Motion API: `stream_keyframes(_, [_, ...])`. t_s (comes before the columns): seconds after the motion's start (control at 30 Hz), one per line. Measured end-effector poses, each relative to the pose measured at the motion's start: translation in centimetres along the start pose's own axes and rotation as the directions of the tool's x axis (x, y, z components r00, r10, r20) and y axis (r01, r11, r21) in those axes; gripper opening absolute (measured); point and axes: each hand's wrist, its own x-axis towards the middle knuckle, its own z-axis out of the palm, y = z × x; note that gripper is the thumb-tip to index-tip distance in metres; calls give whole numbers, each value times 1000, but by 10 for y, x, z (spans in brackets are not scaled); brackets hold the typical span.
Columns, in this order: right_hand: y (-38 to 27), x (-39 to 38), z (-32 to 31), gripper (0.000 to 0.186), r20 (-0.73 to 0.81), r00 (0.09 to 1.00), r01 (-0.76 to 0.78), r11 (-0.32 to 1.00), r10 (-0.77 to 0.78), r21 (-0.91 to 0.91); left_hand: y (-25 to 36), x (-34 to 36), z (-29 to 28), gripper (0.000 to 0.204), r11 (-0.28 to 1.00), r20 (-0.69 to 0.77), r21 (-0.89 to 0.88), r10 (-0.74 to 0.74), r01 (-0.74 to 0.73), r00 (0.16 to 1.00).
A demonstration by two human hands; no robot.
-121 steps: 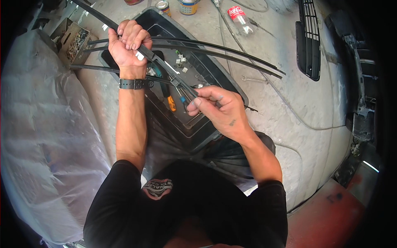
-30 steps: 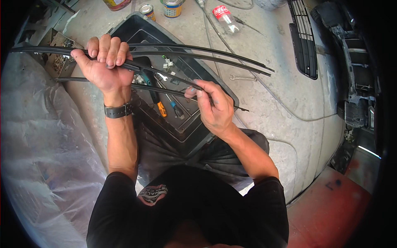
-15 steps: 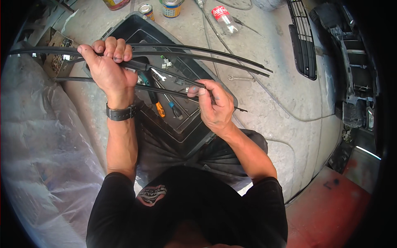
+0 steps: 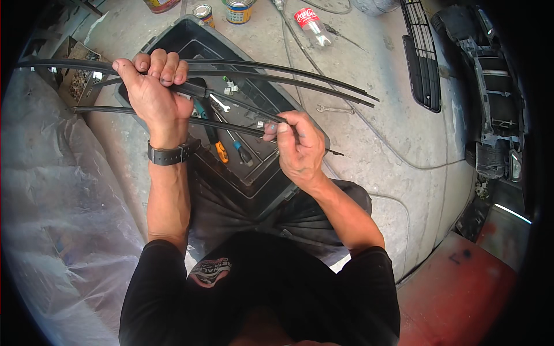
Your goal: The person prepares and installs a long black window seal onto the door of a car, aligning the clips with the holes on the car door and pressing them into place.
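My left hand (image 4: 154, 98) is closed round a long black trim strip (image 4: 245, 105) above a black tray (image 4: 151, 49); other strips are partly hidden by its fingers. Nearer its other end, my right hand (image 4: 301, 150) pinches that same strip between thumb and fingers. Two more thin black strips (image 4: 277, 82) curve away to the right beyond my hands. Another strip (image 4: 225, 126) runs on the near side and passes behind my right fingers. Inside the tray lie an orange-handled tool (image 4: 221, 152), a blue-and-black screwdriver (image 4: 244, 155), a wrench (image 4: 220, 104) and white clips (image 4: 231, 87).
Another wrench (image 4: 334, 109) and a plastic bottle (image 4: 313, 27) lie on the concrete floor among hoses. Cans (image 4: 238, 11) stand beyond the tray. A black grille (image 4: 424, 75) lies at right, a red panel (image 4: 461, 288) lower right, plastic sheeting (image 4: 63, 219) at left.
My left hand and its strip have shifted very slightly to the right. Both hands keep the same grip, and the right hand has hardly moved.
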Motion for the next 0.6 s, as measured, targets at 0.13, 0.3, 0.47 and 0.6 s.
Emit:
stream_keyframes(0.13, [-5, 0, 0, 13, 7, 994, -112, 984, 112, 140, -2, 0, -6, 48, 995, 70, -95, -13, 20, 997])
stream_keyframes(0.3, [-7, -1, -1, 14, 47, 968, -250, 949, 245, 193, -2, 2, -8, 49, 992, 61, -119, -26, 33, 998])
stream_keyframes(0.47, [-13, 3, -1, 11, 28, 982, -186, 977, 184, 103, 1, 4, -7, 48, 989, 49, -149, -16, 23, 999])
stream_keyframes(0.6, [-4, 0, 1, 15, -58, 997, -49, 997, 53, 68, 3, 6, -9, 48, 985, 82, -166, -25, 38, 996])
